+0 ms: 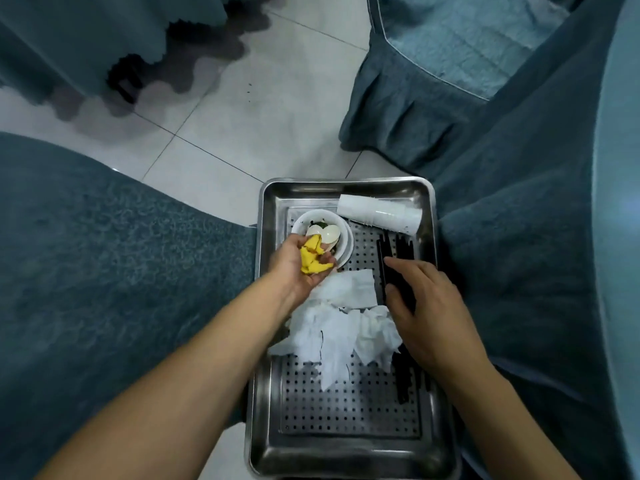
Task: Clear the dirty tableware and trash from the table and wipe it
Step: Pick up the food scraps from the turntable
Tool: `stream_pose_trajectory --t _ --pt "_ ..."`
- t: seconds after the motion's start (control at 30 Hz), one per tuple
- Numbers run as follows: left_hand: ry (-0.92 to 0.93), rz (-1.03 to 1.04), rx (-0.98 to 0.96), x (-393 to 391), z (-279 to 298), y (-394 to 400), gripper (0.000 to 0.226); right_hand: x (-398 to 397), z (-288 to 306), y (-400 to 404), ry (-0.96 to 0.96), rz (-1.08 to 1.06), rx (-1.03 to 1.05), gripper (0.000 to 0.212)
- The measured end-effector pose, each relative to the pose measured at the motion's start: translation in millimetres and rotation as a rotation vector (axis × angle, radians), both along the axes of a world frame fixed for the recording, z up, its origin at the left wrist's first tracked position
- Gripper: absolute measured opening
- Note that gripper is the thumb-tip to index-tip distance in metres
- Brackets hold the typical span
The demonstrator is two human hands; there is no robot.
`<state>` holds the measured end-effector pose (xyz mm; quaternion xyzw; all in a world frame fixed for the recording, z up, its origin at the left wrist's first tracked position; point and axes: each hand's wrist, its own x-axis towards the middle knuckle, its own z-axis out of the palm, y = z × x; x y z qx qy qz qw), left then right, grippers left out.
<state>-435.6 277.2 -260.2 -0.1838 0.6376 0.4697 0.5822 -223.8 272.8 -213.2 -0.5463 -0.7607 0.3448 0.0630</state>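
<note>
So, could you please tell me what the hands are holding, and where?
The left hand grips a crumpled yellow cloth in its palm. The right hand rests on the black chopsticks, apparently holding nothing.

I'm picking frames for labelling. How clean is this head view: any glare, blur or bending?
Head view: dim, bluish light; soft glare on the steel tray's rim; strong wide-angle bending at the edges; odd blotchy smear at upper left; both hands, the left hand with its yellow scrap and the right hand, reasonably sharp.

Both forearms bare, no sleeves; left hand (294, 261), right hand (426, 306) ungloved.
</note>
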Motion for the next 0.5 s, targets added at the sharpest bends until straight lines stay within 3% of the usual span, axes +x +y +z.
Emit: stream_pose_trajectory --t 0.2,0.5 --pt "0.204 -0.077 -0.104 -24.9 -36.6 40.7 0.027 -7.9 -12.7 0.3 0.001 -0.035 -0.032 0.042" --pt "0.278 -0.234 -0.110 -15.1 -17.3 39.0 0.028 -9.8 1.3 0.1 -0.001 -0.067 -0.039 0.043"
